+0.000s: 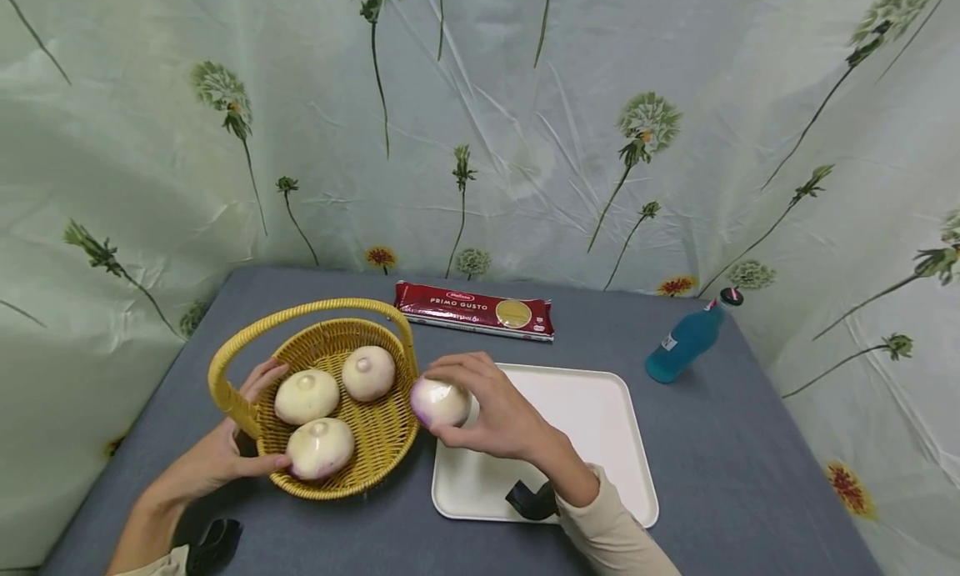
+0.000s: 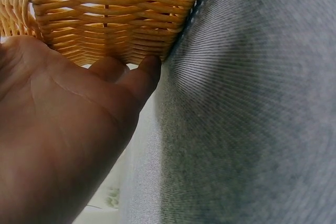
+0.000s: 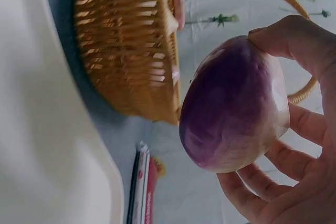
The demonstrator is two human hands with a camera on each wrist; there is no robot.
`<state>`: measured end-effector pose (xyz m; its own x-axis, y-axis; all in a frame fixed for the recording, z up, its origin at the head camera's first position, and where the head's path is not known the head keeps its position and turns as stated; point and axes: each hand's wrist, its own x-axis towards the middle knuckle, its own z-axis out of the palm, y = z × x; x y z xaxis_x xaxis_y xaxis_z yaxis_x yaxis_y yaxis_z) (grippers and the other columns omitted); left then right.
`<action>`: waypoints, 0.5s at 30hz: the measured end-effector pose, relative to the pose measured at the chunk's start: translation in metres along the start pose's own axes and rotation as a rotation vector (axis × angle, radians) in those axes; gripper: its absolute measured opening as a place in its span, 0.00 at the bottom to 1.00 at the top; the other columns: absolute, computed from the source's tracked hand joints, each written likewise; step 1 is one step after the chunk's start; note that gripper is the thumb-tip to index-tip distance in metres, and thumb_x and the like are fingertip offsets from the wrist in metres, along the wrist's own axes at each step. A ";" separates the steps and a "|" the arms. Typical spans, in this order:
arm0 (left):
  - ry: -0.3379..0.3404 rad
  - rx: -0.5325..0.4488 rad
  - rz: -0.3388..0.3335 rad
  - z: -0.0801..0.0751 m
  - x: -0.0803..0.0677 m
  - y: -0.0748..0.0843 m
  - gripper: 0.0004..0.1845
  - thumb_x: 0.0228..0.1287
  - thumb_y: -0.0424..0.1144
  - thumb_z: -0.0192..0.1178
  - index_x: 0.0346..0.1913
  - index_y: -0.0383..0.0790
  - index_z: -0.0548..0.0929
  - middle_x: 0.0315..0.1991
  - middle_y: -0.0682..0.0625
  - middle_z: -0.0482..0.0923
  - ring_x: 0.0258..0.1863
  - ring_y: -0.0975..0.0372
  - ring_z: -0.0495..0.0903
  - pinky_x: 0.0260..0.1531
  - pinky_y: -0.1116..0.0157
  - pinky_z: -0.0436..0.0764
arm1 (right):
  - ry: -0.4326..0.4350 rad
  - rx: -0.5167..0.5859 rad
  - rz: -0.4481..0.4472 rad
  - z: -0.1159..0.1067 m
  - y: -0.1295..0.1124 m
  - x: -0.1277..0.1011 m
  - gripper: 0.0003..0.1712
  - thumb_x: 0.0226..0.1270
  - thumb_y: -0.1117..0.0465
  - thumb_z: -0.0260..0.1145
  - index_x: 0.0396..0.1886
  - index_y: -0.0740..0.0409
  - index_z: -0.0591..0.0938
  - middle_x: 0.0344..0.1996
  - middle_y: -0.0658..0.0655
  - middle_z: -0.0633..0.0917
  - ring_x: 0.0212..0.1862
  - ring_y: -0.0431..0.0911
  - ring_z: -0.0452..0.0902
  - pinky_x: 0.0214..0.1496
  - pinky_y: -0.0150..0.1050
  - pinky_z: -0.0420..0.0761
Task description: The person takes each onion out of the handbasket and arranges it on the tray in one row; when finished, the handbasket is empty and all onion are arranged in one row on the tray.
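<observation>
In the head view my right hand (image 1: 487, 405) holds a purple-and-white turnip (image 1: 440, 403) between thumb and fingers, over the left edge of a white tray (image 1: 637, 476). The right wrist view shows the turnip's purple side (image 3: 231, 103) up close. Three more turnips lie in a yellow wicker basket (image 1: 382, 443) with an arched handle, one at the back right (image 1: 368, 373), one at the left (image 1: 307, 396), one in front (image 1: 320, 448). My left hand (image 1: 232, 451) grips the basket's left side, its thumb across the rim beside the front turnip. Woven wall (image 2: 115, 19) hides some of its fingers in the left wrist view.
Behind the tray lies a red spaghetti packet (image 1: 474, 311). A blue bottle (image 1: 686, 343) with a dark cap is at the right, past the tray. The grey cloth-covered table (image 1: 720, 476) ends at a flower-printed curtain (image 1: 525, 142). The basket handle (image 1: 300, 308) arches over the basket.
</observation>
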<state>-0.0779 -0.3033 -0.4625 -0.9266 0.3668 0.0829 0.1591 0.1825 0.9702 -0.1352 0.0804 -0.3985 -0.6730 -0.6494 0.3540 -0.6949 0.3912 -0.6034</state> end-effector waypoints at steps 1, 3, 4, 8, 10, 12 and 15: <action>0.001 -0.010 -0.004 0.000 0.000 0.000 0.59 0.53 0.20 0.68 0.81 0.42 0.42 0.81 0.52 0.22 0.73 0.78 0.31 0.67 0.77 0.41 | -0.001 -0.002 0.011 -0.001 0.002 -0.001 0.31 0.53 0.54 0.78 0.59 0.50 0.82 0.59 0.48 0.80 0.63 0.42 0.69 0.60 0.46 0.74; 0.003 -0.012 -0.010 0.000 0.001 0.001 0.59 0.53 0.20 0.68 0.81 0.42 0.42 0.81 0.52 0.23 0.73 0.79 0.31 0.68 0.76 0.41 | -0.003 -0.011 0.029 -0.001 0.007 -0.004 0.31 0.53 0.54 0.77 0.59 0.50 0.82 0.60 0.49 0.80 0.63 0.43 0.71 0.61 0.46 0.75; 0.005 -0.019 -0.014 0.000 0.001 0.001 0.59 0.53 0.20 0.68 0.81 0.42 0.42 0.81 0.53 0.23 0.73 0.79 0.32 0.72 0.68 0.36 | -0.005 -0.015 0.038 -0.001 0.009 -0.005 0.31 0.53 0.54 0.77 0.58 0.51 0.82 0.60 0.51 0.80 0.64 0.44 0.71 0.62 0.47 0.75; 0.009 -0.006 -0.018 -0.001 0.002 0.000 0.59 0.53 0.20 0.69 0.81 0.43 0.43 0.81 0.53 0.23 0.73 0.80 0.32 0.72 0.67 0.36 | 0.001 -0.030 0.077 0.000 0.015 -0.011 0.31 0.52 0.54 0.78 0.58 0.53 0.81 0.62 0.55 0.79 0.65 0.47 0.72 0.63 0.49 0.74; 0.011 -0.014 -0.021 -0.001 0.002 0.000 0.59 0.53 0.21 0.69 0.81 0.43 0.43 0.81 0.53 0.23 0.73 0.80 0.32 0.72 0.49 0.28 | 0.005 -0.034 0.103 0.001 0.018 -0.013 0.31 0.52 0.54 0.78 0.58 0.53 0.81 0.63 0.55 0.80 0.65 0.48 0.72 0.62 0.49 0.74; 0.013 -0.007 -0.018 -0.001 0.001 -0.001 0.59 0.53 0.21 0.69 0.81 0.43 0.43 0.81 0.53 0.23 0.73 0.80 0.32 0.72 0.50 0.28 | 0.010 -0.034 0.124 0.002 0.020 -0.015 0.31 0.52 0.54 0.78 0.57 0.53 0.80 0.62 0.53 0.80 0.64 0.47 0.72 0.62 0.48 0.74; 0.012 0.016 -0.010 0.000 0.000 -0.002 0.59 0.52 0.21 0.69 0.81 0.43 0.43 0.81 0.52 0.23 0.73 0.80 0.32 0.71 0.69 0.37 | 0.008 -0.038 0.143 0.002 0.022 -0.016 0.31 0.52 0.55 0.78 0.57 0.53 0.79 0.60 0.51 0.81 0.62 0.47 0.72 0.61 0.47 0.74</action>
<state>-0.0782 -0.3040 -0.4640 -0.9322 0.3539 0.0761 0.1554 0.2011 0.9672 -0.1387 0.0980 -0.4188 -0.7680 -0.5798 0.2720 -0.6003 0.5039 -0.6210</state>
